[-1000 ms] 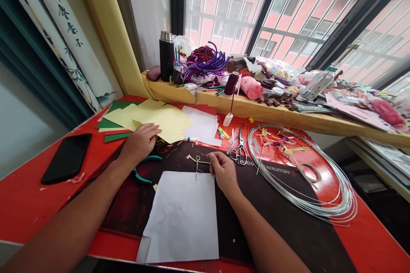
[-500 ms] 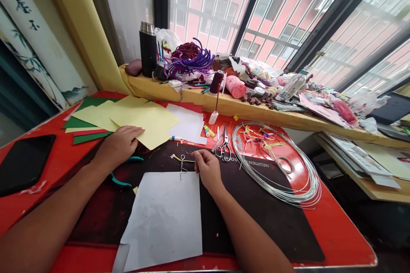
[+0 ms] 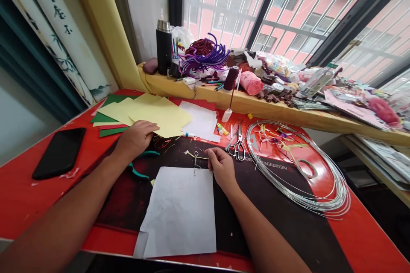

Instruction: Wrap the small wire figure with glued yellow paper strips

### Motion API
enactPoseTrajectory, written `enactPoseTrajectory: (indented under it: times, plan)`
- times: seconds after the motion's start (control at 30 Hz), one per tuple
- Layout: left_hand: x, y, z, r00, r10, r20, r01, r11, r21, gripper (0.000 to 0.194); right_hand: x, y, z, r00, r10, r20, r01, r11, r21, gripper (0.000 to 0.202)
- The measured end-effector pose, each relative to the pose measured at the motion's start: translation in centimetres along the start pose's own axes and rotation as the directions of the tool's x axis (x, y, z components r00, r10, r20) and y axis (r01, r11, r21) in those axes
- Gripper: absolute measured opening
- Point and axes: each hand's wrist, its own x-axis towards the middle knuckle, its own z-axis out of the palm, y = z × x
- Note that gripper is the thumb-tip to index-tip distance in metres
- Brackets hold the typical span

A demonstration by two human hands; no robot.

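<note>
My left hand (image 3: 137, 138) rests at the lower edge of the yellow paper sheets (image 3: 160, 113), above teal-handled pliers (image 3: 141, 174); its fingers are bent together, and what lies under them is hidden. My right hand (image 3: 221, 166) is closed in a pinch at the top right corner of a white sheet (image 3: 182, 213), near the end of a thin yellow strip (image 3: 200, 157). A small twisted wire piece (image 3: 195, 162) with a loop lies across the sheet's top edge, between my hands. What my right fingertips hold is too small to name.
Scissors (image 3: 237, 147) and a large wire coil (image 3: 333, 196) lie right of my right hand. A black phone (image 3: 59, 153) is at the left. Thread, a flask (image 3: 163, 49) and craft supplies crowd the ledge behind.
The view has turned slightly left, so everything appears farther right. Both hands keep nearly the same places beside the papers and the wire piece.
</note>
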Motion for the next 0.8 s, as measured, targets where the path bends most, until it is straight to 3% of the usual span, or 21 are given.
enactPoseTrajectory:
  times: [0.13,0.33,0.63,0.8]
  plan:
    - [0.1,-0.1,-0.2,0.999,0.035,-0.037,-0.037,0.998,-0.044,0.038,-0.1,-0.1,0.0,1.0,0.002,0.006,-0.002,1.0,-0.008,0.038]
    - [0.1,-0.1,0.2,0.993,0.119,-0.004,-0.119,0.99,-0.078,0.039,-0.2,-0.1,0.0,1.0,-0.009,0.006,0.009,1.0,-0.019,0.038]
    - [0.4,-0.1,-0.8,0.991,0.017,-0.135,-0.034,0.992,-0.124,0.032,-0.2,-0.1,-0.1,1.0,0.003,0.014,-0.003,1.0,-0.02,0.034]
    - [0.4,0.6,-1.0,0.998,0.035,-0.06,-0.042,0.993,-0.111,0.024,-0.1,-0.1,-0.1,1.0,0.001,0.016,-0.001,1.0,-0.018,0.035]
